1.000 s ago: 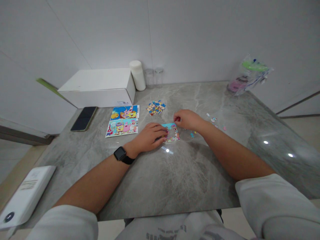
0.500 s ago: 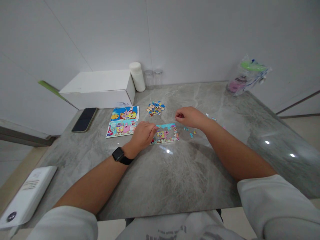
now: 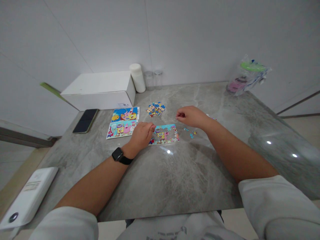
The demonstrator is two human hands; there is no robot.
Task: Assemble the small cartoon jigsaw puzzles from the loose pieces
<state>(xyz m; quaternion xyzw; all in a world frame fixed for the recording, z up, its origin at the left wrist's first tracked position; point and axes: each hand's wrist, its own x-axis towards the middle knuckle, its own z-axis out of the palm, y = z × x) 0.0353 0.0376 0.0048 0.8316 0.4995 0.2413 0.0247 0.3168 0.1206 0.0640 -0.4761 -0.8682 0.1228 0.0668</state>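
One part-filled puzzle [image 3: 162,135] lies on the worktop [image 3: 162,181] | left hand [image 3: 142,134], bunched, hides its left edge; right hand [image 3: 191,116], curled, beyond its upper right; any pinch: cannot tell | loose pieces [image 3: 191,136] right, piece pile [image 3: 155,109] behind, picture cards [image 3: 122,129] left, white box [image 3: 97,99] farther | since one second ago, left hand withdrawn from puzzle's middle

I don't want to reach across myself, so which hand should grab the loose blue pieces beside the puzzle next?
Probably your right hand: it's just beyond the blue pieces, near the right end of the puzzle. Your left hand is at the puzzle's left end and would have to reach across it.
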